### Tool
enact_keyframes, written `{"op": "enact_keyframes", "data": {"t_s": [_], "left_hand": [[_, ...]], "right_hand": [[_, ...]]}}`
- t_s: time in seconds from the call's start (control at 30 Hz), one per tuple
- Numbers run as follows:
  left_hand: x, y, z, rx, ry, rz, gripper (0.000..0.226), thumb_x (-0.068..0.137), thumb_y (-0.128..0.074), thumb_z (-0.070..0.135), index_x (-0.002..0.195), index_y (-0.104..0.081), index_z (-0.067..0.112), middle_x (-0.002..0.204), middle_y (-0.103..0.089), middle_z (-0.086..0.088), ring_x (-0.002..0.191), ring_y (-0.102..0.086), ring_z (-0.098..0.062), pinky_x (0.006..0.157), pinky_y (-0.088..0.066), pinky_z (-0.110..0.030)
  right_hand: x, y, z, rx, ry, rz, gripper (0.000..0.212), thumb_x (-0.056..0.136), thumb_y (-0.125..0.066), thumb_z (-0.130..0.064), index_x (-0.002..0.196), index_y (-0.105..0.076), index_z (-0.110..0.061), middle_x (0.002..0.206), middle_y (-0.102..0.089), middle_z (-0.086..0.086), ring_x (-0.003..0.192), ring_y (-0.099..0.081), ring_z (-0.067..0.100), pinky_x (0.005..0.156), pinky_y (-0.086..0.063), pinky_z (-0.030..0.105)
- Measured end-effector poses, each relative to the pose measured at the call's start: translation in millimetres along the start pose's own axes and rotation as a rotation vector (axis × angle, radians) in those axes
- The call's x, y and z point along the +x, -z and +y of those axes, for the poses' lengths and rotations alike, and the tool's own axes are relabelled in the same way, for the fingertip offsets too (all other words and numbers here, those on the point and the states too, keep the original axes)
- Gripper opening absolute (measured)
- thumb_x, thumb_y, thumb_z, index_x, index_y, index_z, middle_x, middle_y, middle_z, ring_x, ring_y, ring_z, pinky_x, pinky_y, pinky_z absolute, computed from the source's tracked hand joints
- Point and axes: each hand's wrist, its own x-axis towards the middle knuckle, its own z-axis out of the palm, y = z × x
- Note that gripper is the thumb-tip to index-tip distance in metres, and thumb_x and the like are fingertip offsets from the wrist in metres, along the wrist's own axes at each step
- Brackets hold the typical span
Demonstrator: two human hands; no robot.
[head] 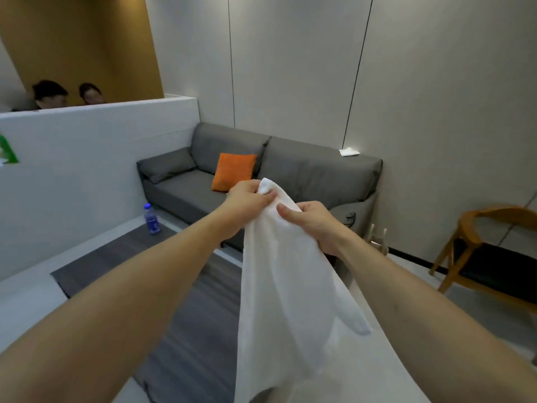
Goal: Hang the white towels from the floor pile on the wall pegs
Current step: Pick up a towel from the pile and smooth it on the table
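Observation:
A white towel (282,286) hangs in front of me, held up at chest height over the floor. My left hand (250,196) grips its top corner with curled fingers. Just to the right and slightly lower, my right hand (308,222) pinches the towel's upper edge between thumb and fingers. The cloth drapes down loosely between my forearms to the bottom of the head view. No wall pegs and no floor pile are in sight.
A grey sofa (305,175) with an orange cushion (232,175) stands against the panelled wall ahead. A blue water bottle (151,219) stands on the floor by a dark rug (116,257). A wooden chair (494,257) is at right. Two people sit behind a white partition (87,146) at left.

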Motion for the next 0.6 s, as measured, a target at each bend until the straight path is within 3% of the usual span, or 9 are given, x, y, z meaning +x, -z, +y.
{"op": "enact_keyframes", "data": {"t_s": [0.13,0.27,0.37,0.47,0.6], "left_hand": [[39,33,-18,0.06,0.029,0.216,0.016,0.089,-0.06,0.04,0.095,-0.071,0.03,0.097,-0.071,0.006,0.094,-0.066,-0.015,0.082,-0.056,-0.037],[76,98,-49,0.142,0.037,0.51,0.012,0.09,-0.057,0.036,0.087,-0.068,0.032,0.088,-0.068,0.01,0.09,-0.064,-0.014,0.07,-0.047,-0.028],[94,163,-83,0.154,0.102,0.681,0.013,0.088,-0.058,0.035,0.079,-0.066,0.03,0.083,-0.067,0.009,0.089,-0.065,-0.019,0.074,-0.051,-0.03],[108,226,-116,0.171,0.165,0.824,0.015,0.084,-0.059,0.039,0.08,-0.068,0.027,0.083,-0.069,0.006,0.085,-0.065,-0.019,0.08,-0.056,-0.037],[116,301,-145,0.237,0.251,0.968,0.016,0.082,-0.066,0.036,0.08,-0.069,0.02,0.081,-0.069,0.001,0.081,-0.064,-0.021,0.079,-0.055,-0.038]], "right_hand": [[57,-3,10,-0.097,-0.03,-0.202,0.047,0.061,-0.092,-0.036,0.097,-0.076,-0.011,0.095,-0.077,0.009,0.088,-0.074,0.028,0.078,-0.06,0.04],[133,-23,13,-0.273,-0.044,-0.344,0.032,0.072,-0.087,-0.028,0.097,-0.076,-0.011,0.094,-0.077,0.007,0.086,-0.074,0.025,0.077,-0.061,0.039],[200,-50,7,-0.428,0.024,-0.357,0.019,0.082,-0.078,-0.029,0.094,-0.074,-0.014,0.089,-0.077,0.002,0.082,-0.074,0.02,0.076,-0.061,0.035],[270,-92,-4,-0.527,0.142,-0.271,0.016,0.09,-0.068,-0.028,0.092,-0.072,-0.013,0.09,-0.074,0.008,0.085,-0.071,0.025,0.078,-0.059,0.04],[357,-157,-33,-0.682,0.256,-0.248,0.019,0.092,-0.065,-0.028,0.075,-0.066,-0.021,0.078,-0.069,0.001,0.077,-0.066,0.022,0.063,-0.047,0.029]]}}
